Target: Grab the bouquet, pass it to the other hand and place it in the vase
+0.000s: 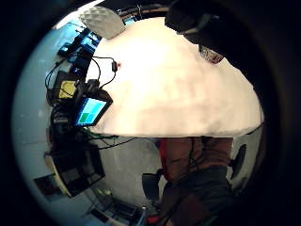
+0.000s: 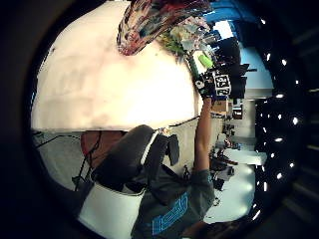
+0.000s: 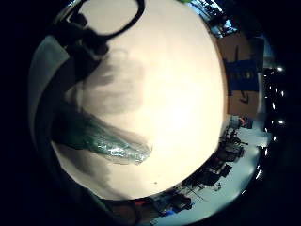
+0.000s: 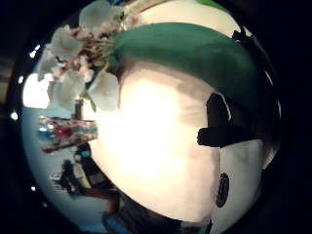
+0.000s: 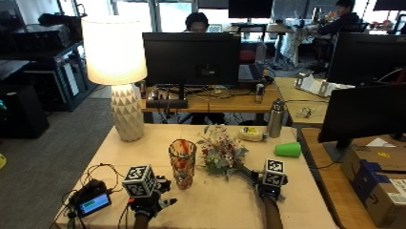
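The bouquet (image 5: 220, 151) hangs just above the table (image 5: 216, 205), right of the vase (image 5: 182, 163), its blooms leaning toward the vase's rim and its green-wrapped stems gripped in the right hand (image 5: 269, 183). The left hand (image 5: 147, 200) hovers over the near left of the table with fingers spread, holding nothing. A lit lamp (image 5: 120, 71) stands at the far left corner, and a green cup (image 5: 288, 149) lies on its side to the right.

Bouquet (image 5: 220, 153) stem end hidden under right hand (image 5: 269, 187); both forearms cut by frame edge.
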{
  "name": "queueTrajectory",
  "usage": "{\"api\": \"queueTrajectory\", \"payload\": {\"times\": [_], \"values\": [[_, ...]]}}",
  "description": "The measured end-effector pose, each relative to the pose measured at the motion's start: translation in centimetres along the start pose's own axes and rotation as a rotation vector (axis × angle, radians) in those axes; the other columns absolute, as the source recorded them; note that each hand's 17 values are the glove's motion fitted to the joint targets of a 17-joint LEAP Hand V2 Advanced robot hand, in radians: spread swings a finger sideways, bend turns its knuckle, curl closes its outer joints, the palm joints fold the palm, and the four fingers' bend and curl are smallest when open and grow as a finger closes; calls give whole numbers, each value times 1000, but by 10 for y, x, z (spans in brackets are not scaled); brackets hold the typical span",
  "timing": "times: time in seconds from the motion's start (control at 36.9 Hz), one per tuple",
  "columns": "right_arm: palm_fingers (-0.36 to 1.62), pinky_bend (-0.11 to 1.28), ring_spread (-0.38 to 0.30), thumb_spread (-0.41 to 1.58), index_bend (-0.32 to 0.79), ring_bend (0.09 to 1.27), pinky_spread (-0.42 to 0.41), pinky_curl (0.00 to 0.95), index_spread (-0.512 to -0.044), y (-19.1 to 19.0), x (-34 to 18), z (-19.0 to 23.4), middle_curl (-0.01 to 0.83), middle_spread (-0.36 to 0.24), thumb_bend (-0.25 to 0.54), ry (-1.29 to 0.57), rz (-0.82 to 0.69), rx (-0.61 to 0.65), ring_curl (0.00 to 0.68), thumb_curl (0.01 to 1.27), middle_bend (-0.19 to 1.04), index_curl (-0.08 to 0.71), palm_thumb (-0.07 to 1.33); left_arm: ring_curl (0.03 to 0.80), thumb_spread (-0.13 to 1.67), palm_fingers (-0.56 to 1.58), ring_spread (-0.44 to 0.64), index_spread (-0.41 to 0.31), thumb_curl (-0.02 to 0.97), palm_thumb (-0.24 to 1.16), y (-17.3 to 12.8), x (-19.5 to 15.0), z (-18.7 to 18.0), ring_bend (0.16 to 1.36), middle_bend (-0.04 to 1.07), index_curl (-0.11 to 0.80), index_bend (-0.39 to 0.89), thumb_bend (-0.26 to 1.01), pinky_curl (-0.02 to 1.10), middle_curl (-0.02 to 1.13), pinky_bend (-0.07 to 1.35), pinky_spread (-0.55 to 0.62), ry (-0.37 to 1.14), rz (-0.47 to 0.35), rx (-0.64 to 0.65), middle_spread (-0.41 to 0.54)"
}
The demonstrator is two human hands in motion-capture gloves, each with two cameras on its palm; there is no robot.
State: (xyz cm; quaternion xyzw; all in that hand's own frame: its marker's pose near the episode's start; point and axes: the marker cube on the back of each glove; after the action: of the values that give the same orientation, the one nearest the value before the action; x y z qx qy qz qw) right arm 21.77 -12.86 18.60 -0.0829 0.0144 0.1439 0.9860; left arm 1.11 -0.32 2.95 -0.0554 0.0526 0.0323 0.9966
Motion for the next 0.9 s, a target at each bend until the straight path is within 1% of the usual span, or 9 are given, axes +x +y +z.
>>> {"api": "queueTrajectory", "payload": {"times": [0.05, 0.14, 0.16, 0.19, 0.35, 0.49, 0.71, 0.79, 0.9], "values": [[673, 463, 37, 1146, 363, 342, 287, 306, -277, 3, -3, 1, 341, -39, 85, 16, 0, 7, 267, 396, 248, 293, 875, 298, 923, 201, 256, -59, 294, 163, 0, -1, 0, 641, 194, 224, 116, -31, 346, 331, 480, 452, 0, -3, 1, 114], [918, 514, -22, 1137, 247, 405, 193, 318, -272, 6, -6, -3, 363, -70, 79, 20, -4, 65, 289, 405, 300, 285, 897, 298, 923, 201, 256, -59, 295, 163, -2, -4, 1, 642, 194, 224, 116, -31, 346, 333, 482, 452, -5, -13, -2, 114], [1215, 587, -79, 1083, 112, 559, 49, 349, -274, 6, -7, -4, 394, -109, 72, 15, -3, 78, 344, 422, 375, 254, 912, 298, 923, 200, 256, -59, 295, 163, -2, -4, 0, 642, 194, 224, 117, -31, 346, 333, 482, 452, -3, -14, -3, 114], [1270, 618, -107, 1054, 78, 599, -14, 351, -275, 7, -7, -4, 393, -120, 64, 6, 2, 85, 345, 433, 371, 244, 917, 298, 923, 200, 256, -59, 295, 163, -2, -4, 0, 643, 194, 224, 117, -31, 346, 334, 482, 452, 0, -14, -3, 114], [1374, 695, -163, 881, 86, 841, -167, 422, -275, 13, -7, -3, 467, -158, 13, -65, 47, 132, 468, 490, 501, 248, 933, 298, 923, 199, 257, -59, 296, 163, -9, -3, 0, 645, 194, 225, 117, -31, 347, 336, 484, 447, 16, -7, 3, 119], [1371, 725, -181, 780, 140, 912, -227, 448, -273, 17, -8, -15, 503, -176, -15, -173, 62, 202, 511, 531, 569, 271, 950, 297, 924, 202, 257, -59, 297, 164, -18, 7, -12, 643, 192, 225, 115, -29, 349, 337, 496, 442, 47, 27, 38, 121], [1343, 761, -191, 686, 159, 943, -261, 469, -274, 32, -26, -60, 535, -189, -24, -553, 34, 315, 533, 579, 623, 307, 962, 298, 925, 212, 247, -50, 298, 164, -28, 57, -59, 658, 185, 221, 109, -30, 354, 334, 519, 429, 218, 165, 195, 122], [1335, 767, -193, 664, 160, 952, -268, 474, -274, 43, -39, -82, 544, -192, -24, -717, -18, 347, 535, 595, 634, 319, 965, 300, 925, 233, 232, -49, 298, 164, -35, 78, -73, 668, 185, 220, 110, -30, 355, 332, 528, 418, 343, 227, 235, 121], [1331, 771, -194, 639, 162, 962, -277, 477, -277, 55, -61, -110, 551, -195, -25, -959, -128, 393, 539, 613, 643, 335, 967, 300, 930, 331, 186, -55, 302, 187, -51, 112, -91, 679, 206, 218, 113, -21, 356, 338, 535, 374, 616, 329, 252, 89]]}}
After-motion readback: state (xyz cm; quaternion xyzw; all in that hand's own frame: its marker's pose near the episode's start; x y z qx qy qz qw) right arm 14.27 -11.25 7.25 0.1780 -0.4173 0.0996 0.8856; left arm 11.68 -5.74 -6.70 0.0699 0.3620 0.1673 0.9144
